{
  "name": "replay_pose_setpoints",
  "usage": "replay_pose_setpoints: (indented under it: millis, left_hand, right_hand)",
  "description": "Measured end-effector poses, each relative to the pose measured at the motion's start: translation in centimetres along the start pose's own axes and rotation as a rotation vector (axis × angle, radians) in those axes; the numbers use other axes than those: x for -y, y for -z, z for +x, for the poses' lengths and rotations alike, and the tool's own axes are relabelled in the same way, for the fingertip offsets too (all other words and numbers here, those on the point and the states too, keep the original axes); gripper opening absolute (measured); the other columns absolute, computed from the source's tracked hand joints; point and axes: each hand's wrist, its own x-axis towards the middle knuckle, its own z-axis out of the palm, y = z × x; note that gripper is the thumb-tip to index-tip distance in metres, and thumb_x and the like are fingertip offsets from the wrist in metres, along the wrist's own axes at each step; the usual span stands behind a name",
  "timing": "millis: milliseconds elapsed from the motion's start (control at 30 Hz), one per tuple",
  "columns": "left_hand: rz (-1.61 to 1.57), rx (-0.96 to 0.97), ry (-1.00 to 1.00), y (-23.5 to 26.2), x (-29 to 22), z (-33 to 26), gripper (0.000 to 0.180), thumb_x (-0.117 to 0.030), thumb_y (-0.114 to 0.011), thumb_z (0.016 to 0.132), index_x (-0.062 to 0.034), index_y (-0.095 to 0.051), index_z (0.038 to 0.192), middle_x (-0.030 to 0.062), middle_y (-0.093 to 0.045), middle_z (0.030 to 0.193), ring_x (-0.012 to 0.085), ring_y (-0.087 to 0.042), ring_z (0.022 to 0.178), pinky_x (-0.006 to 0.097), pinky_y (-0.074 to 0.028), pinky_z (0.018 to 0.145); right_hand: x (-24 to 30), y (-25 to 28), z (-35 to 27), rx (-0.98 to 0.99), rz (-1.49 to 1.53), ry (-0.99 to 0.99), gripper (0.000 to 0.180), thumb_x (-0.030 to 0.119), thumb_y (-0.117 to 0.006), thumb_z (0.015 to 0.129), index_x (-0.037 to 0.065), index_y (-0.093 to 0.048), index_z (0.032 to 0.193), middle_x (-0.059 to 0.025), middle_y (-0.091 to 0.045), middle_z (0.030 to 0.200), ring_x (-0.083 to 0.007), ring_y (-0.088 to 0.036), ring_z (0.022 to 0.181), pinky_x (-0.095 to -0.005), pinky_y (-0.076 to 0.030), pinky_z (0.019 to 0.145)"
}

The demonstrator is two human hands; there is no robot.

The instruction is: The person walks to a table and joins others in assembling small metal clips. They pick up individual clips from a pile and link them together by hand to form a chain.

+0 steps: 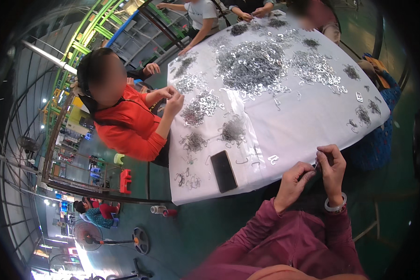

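Note:
My left hand (294, 184) and my right hand (332, 169) meet in front of the table's near edge, both closed in a pinch. Between their fingertips is a small metal piece (317, 164), mostly covered by the fingers, so its shape is unclear. Just beyond my left hand, a few shiny bent metal pieces (272, 159) lie on the white-covered table (294, 128). A large heap of silvery hook-like metal pieces (254, 67) spreads over the far middle. Smaller piles of darker wire hooks (233, 130) sit to the left.
A dark phone (224, 171) lies near the table's left front corner. At the left, a person in a red top (130, 123) works with both hands; other people stand around the far side. A red stool (125, 181) and a standing fan (87, 234) are on the floor.

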Motion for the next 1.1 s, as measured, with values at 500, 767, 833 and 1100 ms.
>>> replay_pose_setpoints:
  millis: [500, 767, 833, 1100]
  left_hand:
    - [0.181, 0.081, -0.115, -1.4, -1.9, 1.0, 0.008, -0.005, -0.061, 0.091, 0.0013, -0.057, 0.093, 0.0145, -0.055, 0.085, 0.031, -0.057, 0.077, 0.036, -0.047, 0.069]
    - [-0.122, -0.042, 0.28, -0.1, 3.2, -1.1, 0.024, -0.019, -0.052, 0.101, 0.0017, -0.061, 0.092, 0.0071, -0.064, 0.083, 0.0122, -0.06, 0.072, 0.027, -0.05, 0.068]
    - [-0.136, -0.007, 0.263, 1.4, 3.7, 0.5, 0.021, -0.016, -0.051, 0.1, 0.0024, -0.06, 0.094, 0.0065, -0.063, 0.084, 0.0124, -0.06, 0.075, 0.027, -0.05, 0.07]
    - [0.355, 0.039, 0.357, 2.7, 1.3, 2.6, 0.016, -0.012, -0.059, 0.092, 0.0036, -0.059, 0.088, 0.0122, -0.063, 0.072, 0.0184, -0.06, 0.064, 0.031, -0.047, 0.062]
  right_hand:
    - [0.3, 1.9, 1.6, -0.128, 0.175, -0.006, 0.004, 0.005, -0.061, 0.094, 0.002, -0.061, 0.095, 0.0014, -0.055, 0.071, -0.0015, -0.042, 0.052, -0.0168, -0.032, 0.045]
    - [-1.5, 6.3, 3.3, 0.003, 0.088, -0.047, 0.036, 0.028, -0.047, 0.104, 0.002, -0.056, 0.127, 0.0023, -0.051, 0.081, -0.0029, -0.044, 0.065, -0.0175, -0.037, 0.052]
    - [-3.2, 4.8, 2.3, 0.139, 0.131, -0.145, 0.049, 0.039, -0.044, 0.104, 0.001, -0.052, 0.133, -0.0019, -0.057, 0.091, -0.0063, -0.051, 0.074, -0.0186, -0.043, 0.054]
    - [-5.0, 0.1, 0.8, 0.279, -0.111, 0.008, 0.037, 0.012, -0.062, 0.092, 0.001, -0.059, 0.127, -0.0065, -0.061, 0.098, -0.0061, -0.058, 0.078, -0.0188, -0.046, 0.055]
